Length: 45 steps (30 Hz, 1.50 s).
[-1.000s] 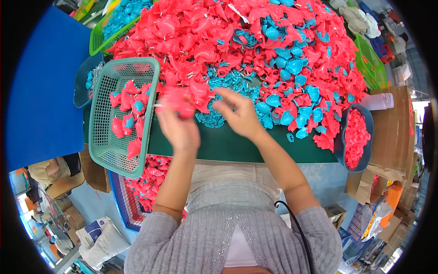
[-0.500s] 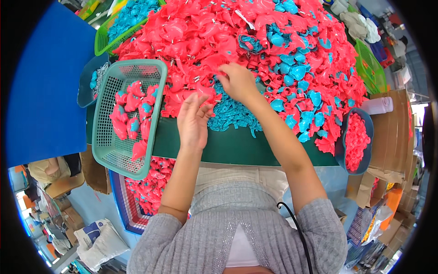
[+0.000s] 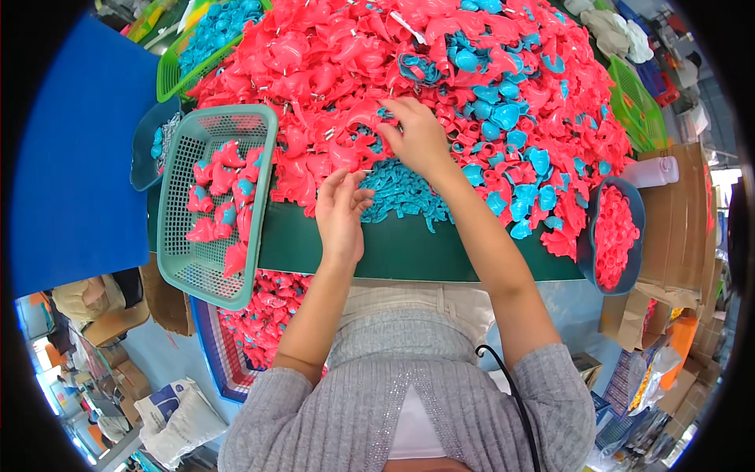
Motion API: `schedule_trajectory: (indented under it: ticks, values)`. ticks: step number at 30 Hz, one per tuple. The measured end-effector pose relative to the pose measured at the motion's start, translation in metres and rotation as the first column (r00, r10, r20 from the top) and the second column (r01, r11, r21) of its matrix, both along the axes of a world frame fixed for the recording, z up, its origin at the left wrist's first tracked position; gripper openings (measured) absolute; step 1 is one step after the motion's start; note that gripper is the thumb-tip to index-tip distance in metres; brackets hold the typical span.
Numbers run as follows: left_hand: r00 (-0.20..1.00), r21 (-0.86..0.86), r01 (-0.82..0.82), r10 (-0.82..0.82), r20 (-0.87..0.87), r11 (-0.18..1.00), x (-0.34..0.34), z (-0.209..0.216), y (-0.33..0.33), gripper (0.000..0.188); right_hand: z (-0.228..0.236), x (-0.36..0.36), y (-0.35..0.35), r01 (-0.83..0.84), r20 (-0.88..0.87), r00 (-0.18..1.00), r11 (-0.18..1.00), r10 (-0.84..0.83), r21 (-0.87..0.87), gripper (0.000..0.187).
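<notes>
My left hand (image 3: 340, 216) is raised at the near edge of the pile, its fingers loosely curled. A thin silvery metal pin (image 3: 363, 171) sticks out at its fingertips; the palm's inside is partly hidden. To the right and farther in, my right hand (image 3: 417, 138) reaches over the pile with thumb and forefinger apart, nothing visible between them. Below its fingers lie glossy pink plastic toy shells (image 3: 295, 141), several with metal pins. Between my hands is a heap of small teal plastic strips (image 3: 405, 193). Teal cup-like pieces (image 3: 503, 116) are scattered among the pink parts farther right.
A green perforated basket (image 3: 269, 169) at left holds pink-and-teal toy pieces. Beyond it stands a teal tub (image 3: 141, 149) of metal pins. A blue-grey tub (image 3: 584, 256) of small pink parts sits at right, near a pale bottle (image 3: 649, 173). The green table edge (image 3: 409, 263) lies before me.
The left hand has shifted slightly right and down. The right hand has moved a little right, its thumb and forefinger now farther apart. The view has shifted slightly.
</notes>
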<state>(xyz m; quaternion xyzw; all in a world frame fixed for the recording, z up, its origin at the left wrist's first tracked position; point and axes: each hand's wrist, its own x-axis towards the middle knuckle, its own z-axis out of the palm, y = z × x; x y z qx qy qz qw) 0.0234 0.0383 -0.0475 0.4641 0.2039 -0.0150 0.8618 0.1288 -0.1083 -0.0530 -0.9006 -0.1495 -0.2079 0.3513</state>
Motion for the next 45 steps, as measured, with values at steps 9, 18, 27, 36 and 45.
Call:
schedule_trajectory:
  ticks: [9, 18, 27, 36, 45]
  values:
    - [0.999, 0.071, -0.05, 0.049, 0.005, 0.996, -0.006, -0.015, -0.002, 0.03, 0.007, 0.034, 0.073, -0.196, 0.044, 0.978, 0.969, 0.205, -0.15, 0.019]
    - [0.991, 0.107, -0.113, 0.105, 0.082, 0.988, -0.002, -0.014, 0.007, 0.028, 0.006, 0.043, 0.047, -0.035, 0.137, 0.99, 0.999, 0.032, 0.016, 0.017]
    - [0.985, 0.224, -0.065, 0.027, 0.172, 0.972, 0.007, -0.017, -0.007, 0.029, -0.017, -0.005, -0.036, -0.035, 0.293, 0.95, 0.97, 0.106, -0.24, 0.019]
    - [0.9, 0.562, -0.046, -0.209, 0.382, 0.826, 0.009, 0.014, -0.025, 0.051, 0.032, -0.038, -0.042, -0.228, 0.054, 0.973, 0.967, 0.223, 0.111, 0.02]
    - [0.927, 0.211, 0.37, -0.375, -0.021, 0.905, -0.008, -0.005, -0.013, 0.045, -0.002, -0.027, -0.056, -0.282, -0.282, 0.921, 0.959, 0.269, -0.009, 0.028]
